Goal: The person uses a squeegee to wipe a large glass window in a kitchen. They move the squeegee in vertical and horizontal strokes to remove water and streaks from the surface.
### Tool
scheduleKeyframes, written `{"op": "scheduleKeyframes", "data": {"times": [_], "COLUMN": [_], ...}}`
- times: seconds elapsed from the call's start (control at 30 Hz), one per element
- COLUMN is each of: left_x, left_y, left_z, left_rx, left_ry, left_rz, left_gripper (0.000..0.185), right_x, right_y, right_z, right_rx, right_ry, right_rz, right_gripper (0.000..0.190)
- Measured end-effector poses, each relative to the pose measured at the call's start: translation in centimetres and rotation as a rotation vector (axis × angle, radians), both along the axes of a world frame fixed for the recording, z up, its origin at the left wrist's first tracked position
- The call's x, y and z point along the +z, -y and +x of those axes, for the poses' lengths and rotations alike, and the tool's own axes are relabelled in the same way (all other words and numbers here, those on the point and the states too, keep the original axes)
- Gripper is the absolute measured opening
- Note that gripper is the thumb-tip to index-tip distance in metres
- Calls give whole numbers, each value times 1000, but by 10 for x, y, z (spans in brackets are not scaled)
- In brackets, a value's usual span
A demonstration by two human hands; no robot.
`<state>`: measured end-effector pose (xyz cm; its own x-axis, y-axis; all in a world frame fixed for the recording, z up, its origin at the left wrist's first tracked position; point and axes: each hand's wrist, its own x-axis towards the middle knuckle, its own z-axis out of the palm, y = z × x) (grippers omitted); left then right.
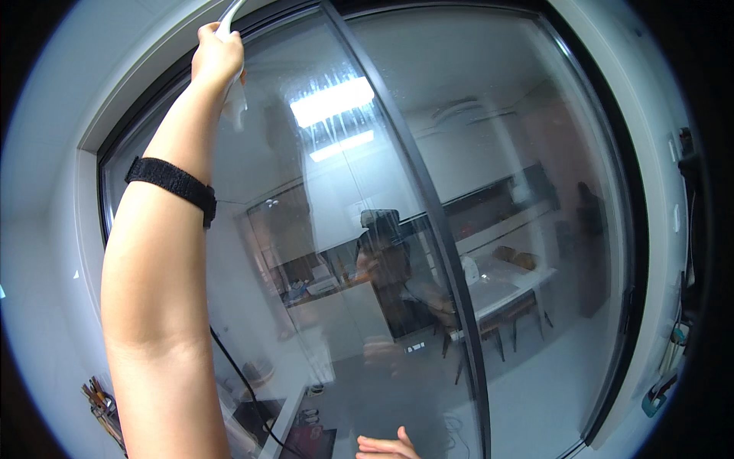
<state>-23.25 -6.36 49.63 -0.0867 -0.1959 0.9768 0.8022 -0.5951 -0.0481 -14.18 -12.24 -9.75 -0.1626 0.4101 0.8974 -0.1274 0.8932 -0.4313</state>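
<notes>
My left hand (pixel 219 50) is raised to the top left of the view, its fingers closed around a white handle (pixel 228 20). The handle runs up past the picture's top edge, so the head of the tool is hidden. It is close to the upper frame of a dark-framed sliding glass door (pixel 264 143). Wet streaks run down the pane around the bright light reflections. My right hand (pixel 390 447) is low at the bottom edge, partly cut off, fingers extended and thumb raised, with nothing seen in it.
A dark upright frame bar (pixel 424 172) divides the door. In the glass appear a table (pixel 504 287) with chairs, a counter and a person's reflection. A black cable (pixel 246 384) hangs at lower left. Brushes or tools (pixel 103 401) stand at far left; more items (pixel 659 396) are at far right.
</notes>
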Motion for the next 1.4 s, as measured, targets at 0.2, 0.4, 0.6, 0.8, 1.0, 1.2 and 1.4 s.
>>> {"op": "scheduleKeyframes", "data": {"times": [0.2,0.4,0.6,0.8,1.0,1.2,1.4], "left_x": [2,8,-7,-54,-122,-182,-221], "left_y": [12,14,11,7,-1,-10,-6], "left_z": [2,-3,-9,-26,-58,-96,-116], "left_rx": [-103,-101,22,-6,42,-39,30], "left_ry": [46,71,-45,-163,-291,-271,-298], "left_rz": [97,121,52,112,97,60,79], "left_gripper": [49,51,51,46,44,42,42], "right_x": [-5,-11,-13,-14,-11,-12,-16], "right_y": [4,6,13,18,23,34,44], "right_z": [6,6,2,-7,-20,-33,-55], "right_rx": [19,34,14,38,123,225,259], "right_ry": [-38,-55,-39,39,51,68,119], "right_rz": [-43,-89,-106,-81,-48,-59,-77], "right_gripper": [45,45,45,45,44,43,44]}}
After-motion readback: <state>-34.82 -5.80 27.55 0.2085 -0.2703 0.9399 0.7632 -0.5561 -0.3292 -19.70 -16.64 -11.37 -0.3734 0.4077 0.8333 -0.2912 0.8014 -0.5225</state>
